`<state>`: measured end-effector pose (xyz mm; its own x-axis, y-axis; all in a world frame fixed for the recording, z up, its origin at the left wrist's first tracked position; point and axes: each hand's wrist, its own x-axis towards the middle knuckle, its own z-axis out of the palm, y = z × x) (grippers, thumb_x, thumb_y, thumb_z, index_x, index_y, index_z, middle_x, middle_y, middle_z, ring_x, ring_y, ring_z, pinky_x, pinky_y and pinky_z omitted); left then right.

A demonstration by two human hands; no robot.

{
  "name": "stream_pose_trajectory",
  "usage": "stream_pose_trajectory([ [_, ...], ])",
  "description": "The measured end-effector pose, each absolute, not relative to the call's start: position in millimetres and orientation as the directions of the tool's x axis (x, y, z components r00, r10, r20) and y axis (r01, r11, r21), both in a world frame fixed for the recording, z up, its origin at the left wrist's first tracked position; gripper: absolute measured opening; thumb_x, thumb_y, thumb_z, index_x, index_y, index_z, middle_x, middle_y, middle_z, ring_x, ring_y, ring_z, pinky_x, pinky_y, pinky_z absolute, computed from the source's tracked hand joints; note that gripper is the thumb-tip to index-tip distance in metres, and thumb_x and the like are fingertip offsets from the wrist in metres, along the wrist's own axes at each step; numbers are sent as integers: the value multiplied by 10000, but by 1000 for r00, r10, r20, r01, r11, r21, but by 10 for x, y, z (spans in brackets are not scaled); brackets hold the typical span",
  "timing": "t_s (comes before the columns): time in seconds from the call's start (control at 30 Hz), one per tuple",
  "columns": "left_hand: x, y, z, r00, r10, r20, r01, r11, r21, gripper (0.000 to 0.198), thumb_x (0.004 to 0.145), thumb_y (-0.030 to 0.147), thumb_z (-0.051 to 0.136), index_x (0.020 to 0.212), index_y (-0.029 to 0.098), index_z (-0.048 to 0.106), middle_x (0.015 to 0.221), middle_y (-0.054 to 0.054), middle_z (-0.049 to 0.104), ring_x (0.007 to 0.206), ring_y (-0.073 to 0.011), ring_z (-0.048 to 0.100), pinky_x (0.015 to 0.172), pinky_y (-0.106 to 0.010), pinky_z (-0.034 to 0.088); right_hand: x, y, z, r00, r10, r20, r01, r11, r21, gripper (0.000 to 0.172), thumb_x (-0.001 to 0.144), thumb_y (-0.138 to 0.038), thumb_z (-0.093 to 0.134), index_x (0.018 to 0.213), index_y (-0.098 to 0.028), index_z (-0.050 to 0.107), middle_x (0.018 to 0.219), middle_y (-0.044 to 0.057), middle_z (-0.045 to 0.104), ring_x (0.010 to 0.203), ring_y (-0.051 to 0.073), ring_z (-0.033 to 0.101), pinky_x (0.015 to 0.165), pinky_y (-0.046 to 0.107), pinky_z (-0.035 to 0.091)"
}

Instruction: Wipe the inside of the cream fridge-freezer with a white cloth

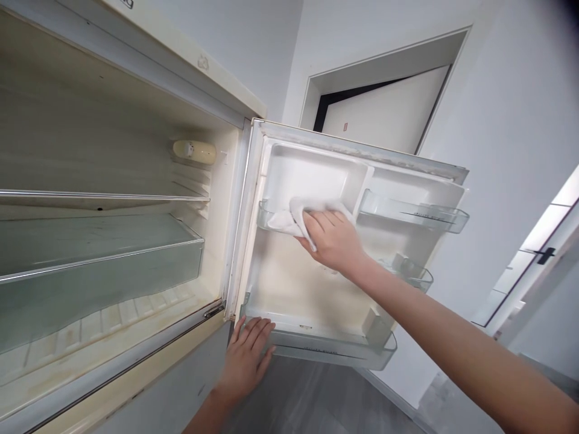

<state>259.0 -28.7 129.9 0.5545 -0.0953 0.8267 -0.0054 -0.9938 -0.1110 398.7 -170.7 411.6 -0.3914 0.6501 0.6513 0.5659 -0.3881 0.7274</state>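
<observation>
White-walled room (511,150), grey floor (316,404) below; refrigerator door (257,241) swung open, center of frame. White cloth (289,220), soft, bunched, held by curled fingers of right hand (332,241) against moulded cream plastic door liner (298,283). Left hand (246,361), fingers spread at door's lower edge by clear plastic bin (335,355); grip unclear. Glass shelves (99,196) at frame left; doorway (384,108) upper right.

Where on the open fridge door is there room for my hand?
The bare door panel has room, between the right hand above and the left hand on the bottom door shelf. It is crowded higher up, where the white cloth covers the upper door shelf.
</observation>
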Motion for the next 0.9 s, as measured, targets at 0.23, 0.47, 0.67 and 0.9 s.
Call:
stream_pose_trajectory([
  [0.23,2598,-330,1318,574,-67,816,-9,-997,-76,420,899,236,524,1318,243,501,1227,30,701,1165,-176,593,1112,-399,302,4303,-2116,4008,-377,540,753,659,-415,627,337,940,-288,432,1221,-141,543,951,111,685,856,233,602,774,352,456],
  [0.47,2596,-398,1312,580,7,815,-3,-1000,11,365,898,196,503,1260,238,515,1172,19,708,1142,-192,596,1123,-439,254,4073,-1765,3663,-368,374,851,728,-453,514,561,919,-178,405,1477,-194,357,1308,119,624,1242,267,557,1019,428,434],
  [0.67,2588,-397,1314,584,13,811,-7,-1000,20,375,897,189,493,1270,225,496,1168,7,706,1141,-199,596,1118,-461,263,3932,-1300,3504,-284,685,671,703,-327,632,571,887,-151,466,1423,-349,478,1262,52,656,1257,329,528,1061,528,433],
  [0.9,2555,-330,1319,584,-33,811,-32,-999,-17,396,886,208,514,1281,231,502,1182,3,711,1137,-200,608,1099,-447,330,3580,-1023,3786,-204,777,595,806,-212,552,601,872,-83,446,1431,-303,459,1390,104,561,1317,337,466,1083,602,390],
])
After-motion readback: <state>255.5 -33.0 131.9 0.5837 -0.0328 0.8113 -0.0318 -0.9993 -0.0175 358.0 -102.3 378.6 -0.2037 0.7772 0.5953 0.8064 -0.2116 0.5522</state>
